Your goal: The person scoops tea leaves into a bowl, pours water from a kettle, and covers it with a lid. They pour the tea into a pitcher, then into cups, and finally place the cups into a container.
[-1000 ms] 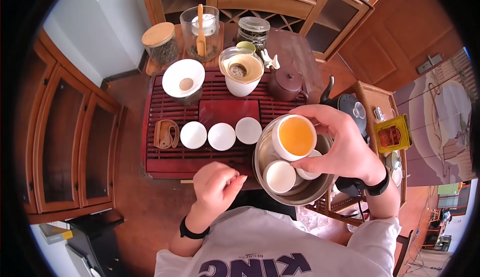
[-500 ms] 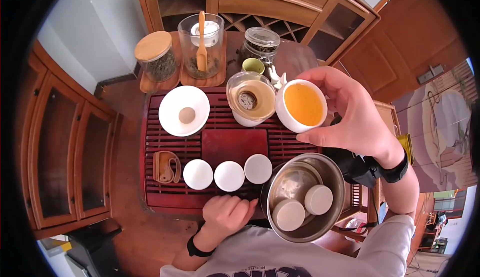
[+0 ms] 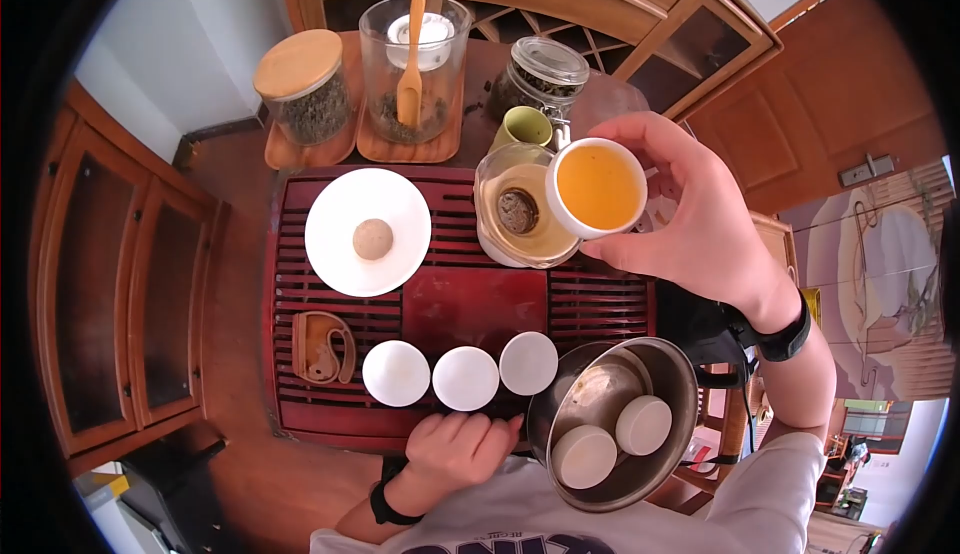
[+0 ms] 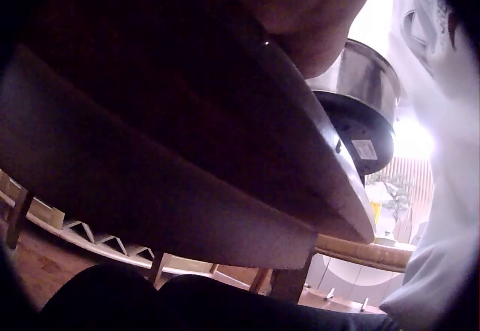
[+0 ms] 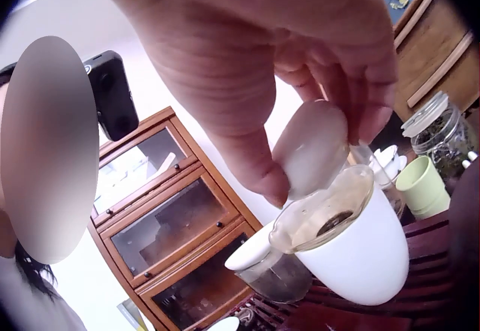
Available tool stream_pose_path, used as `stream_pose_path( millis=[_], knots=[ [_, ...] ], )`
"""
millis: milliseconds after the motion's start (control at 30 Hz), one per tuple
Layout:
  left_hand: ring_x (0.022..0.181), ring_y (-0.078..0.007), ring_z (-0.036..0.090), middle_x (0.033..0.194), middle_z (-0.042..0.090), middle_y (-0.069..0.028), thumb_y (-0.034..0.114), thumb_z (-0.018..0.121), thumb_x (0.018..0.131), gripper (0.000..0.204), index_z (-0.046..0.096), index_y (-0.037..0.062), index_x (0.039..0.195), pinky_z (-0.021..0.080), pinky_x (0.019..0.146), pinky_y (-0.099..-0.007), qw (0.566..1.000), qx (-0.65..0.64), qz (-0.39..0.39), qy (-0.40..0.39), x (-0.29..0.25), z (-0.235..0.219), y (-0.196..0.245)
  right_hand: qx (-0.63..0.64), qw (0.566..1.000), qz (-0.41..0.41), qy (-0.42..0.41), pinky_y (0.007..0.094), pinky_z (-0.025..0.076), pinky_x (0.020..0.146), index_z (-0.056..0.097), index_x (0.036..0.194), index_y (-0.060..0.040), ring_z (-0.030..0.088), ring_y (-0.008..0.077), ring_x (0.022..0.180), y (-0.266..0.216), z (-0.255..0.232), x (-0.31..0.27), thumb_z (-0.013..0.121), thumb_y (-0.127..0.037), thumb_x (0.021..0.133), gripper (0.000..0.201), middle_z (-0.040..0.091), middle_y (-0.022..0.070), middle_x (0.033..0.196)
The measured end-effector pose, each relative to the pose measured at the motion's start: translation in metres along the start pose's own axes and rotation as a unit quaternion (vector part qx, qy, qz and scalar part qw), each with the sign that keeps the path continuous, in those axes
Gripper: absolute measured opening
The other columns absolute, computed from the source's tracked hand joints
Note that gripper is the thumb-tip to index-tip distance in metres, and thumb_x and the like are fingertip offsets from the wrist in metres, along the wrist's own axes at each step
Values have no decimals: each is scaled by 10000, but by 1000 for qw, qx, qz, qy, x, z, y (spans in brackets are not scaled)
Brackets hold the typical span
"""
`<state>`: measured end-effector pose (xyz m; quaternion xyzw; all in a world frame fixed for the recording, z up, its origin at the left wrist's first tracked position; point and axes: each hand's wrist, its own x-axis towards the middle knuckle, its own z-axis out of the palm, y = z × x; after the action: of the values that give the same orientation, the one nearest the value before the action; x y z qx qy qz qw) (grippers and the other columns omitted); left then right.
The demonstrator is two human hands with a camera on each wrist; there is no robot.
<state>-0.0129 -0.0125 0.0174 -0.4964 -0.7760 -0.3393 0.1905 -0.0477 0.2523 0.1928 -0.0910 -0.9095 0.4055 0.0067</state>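
Observation:
My right hand (image 3: pixel 690 216) grips a small white teacup (image 3: pixel 553 216) by its rim, thumb on one side and fingers on the other. Orange tea (image 3: pixel 600 186) fills the cup in the head view. It is held close over the rim of a glass strainer (image 3: pixel 545 244), which sits in a white pitcher (image 5: pixel 367 260) and has dark residue at its bottom. At the tray's front edge rests my left hand (image 3: pixel 463 449), fingers loosely curled and holding nothing. Beside it, a steel pot (image 3: pixel 615 494) contains two white cups (image 3: pixel 585 457).
Three white cups (image 3: pixel 466 378) line the slatted tea tray (image 3: pixel 340 429), near a wooden holder (image 3: pixel 322 349). A white bowl (image 3: pixel 330 209) sits further back. Behind stand a lidded tea jar (image 3: pixel 305 104), a glass container (image 3: pixel 375 54), a clamp jar (image 3: pixel 545 74) and a green cup (image 3: pixel 527 129).
My right hand has carried the full teacup from above the steel pot back to the strainer. My left hand has shifted right and settled at the tray's front edge. The head view has shifted.

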Motion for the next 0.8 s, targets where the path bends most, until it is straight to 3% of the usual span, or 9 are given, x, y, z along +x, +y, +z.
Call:
stream_pose_path(
  millis=[67,167,300,367,400,467,533,800],
  knots=[
    [498,-119,433,583,378,30,211,755,790,248,554,150,658,267,449,-279,1000,1,0,-7,-1,-1,1,-47,993,-98,49,293,564,773,599,1206,-27,699,183,911,8,4,3,869,-114,680,598,705,95,1052],
    [505,-115,442,588,382,32,217,756,795,248,555,152,666,270,453,-277,1000,10,2,-6,-1,-2,0,-88,988,-109,61,304,559,759,612,1182,-28,700,212,899,5,7,4,865,-115,669,579,707,102,1038],
    [527,-109,465,604,399,36,223,757,802,236,565,150,686,282,463,-275,1000,5,2,-10,-1,-3,0,-116,984,-118,62,315,555,760,615,1174,-31,698,242,890,2,8,4,861,-113,659,576,705,112,1032],
    [535,-108,471,610,405,37,223,757,803,233,567,150,691,287,466,-275,1000,5,2,-14,0,-3,0,-114,992,-47,30,287,507,885,605,1254,-25,638,137,1013,-5,7,3,862,-41,666,642,674,49,1105],
    [538,-109,473,613,407,37,220,757,804,229,570,150,692,289,468,-275,1000,5,2,-16,-1,-4,0,-114,992,-47,29,287,507,885,605,1254,-25,638,137,1013,-6,7,3,862,-41,666,642,674,49,1105],
    [540,-110,474,615,410,37,217,757,805,226,572,150,693,291,469,-275,1000,5,1,-18,0,-3,0,-143,987,-65,41,297,509,884,608,1249,-27,641,146,1000,-6,7,3,864,-44,664,639,675,54,1102],
    [485,-159,451,581,401,9,162,786,719,254,543,137,649,297,440,-301,1000,-15,-1,-4,1,-2,1,-143,986,-77,48,302,509,885,610,1243,-25,642,157,998,-6,8,3,861,-42,662,634,673,62,1099],
    [485,-163,448,580,397,7,164,783,727,249,547,134,654,296,435,-305,1000,-15,-1,0,0,-1,1,-187,970,-131,78,316,508,880,617,1217,-27,650,220,984,-9,9,4,838,-39,653,606,667,104,1085]
  ],
)
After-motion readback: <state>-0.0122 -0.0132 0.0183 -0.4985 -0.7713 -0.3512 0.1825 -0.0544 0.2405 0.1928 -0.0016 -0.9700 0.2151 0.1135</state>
